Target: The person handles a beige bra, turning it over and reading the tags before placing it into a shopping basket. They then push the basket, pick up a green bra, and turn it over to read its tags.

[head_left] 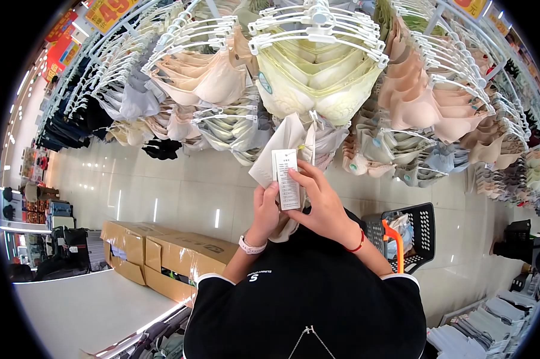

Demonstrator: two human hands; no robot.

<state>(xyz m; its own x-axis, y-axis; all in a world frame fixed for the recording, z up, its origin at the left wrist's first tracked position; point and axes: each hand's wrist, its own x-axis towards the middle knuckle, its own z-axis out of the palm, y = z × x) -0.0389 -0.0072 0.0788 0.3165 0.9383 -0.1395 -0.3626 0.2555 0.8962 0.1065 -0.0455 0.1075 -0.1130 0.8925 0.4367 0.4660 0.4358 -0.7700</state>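
Observation:
A white printed label tag faces me in front of my chest. My right hand is closed on the tag, its fingers along the right edge. My left hand, with a light band at the wrist, is closed at the tag's lower left, against a cream-coloured bra. The bra spreads behind the tag and partly hangs below my hands, so much of it is hidden. Just beyond them hang pale yellow bras on white hangers.
Racks of beige bras and peach bras stand ahead. A dark shopping basket with an orange handle is at my right. Cardboard boxes sit at my left on the tiled floor.

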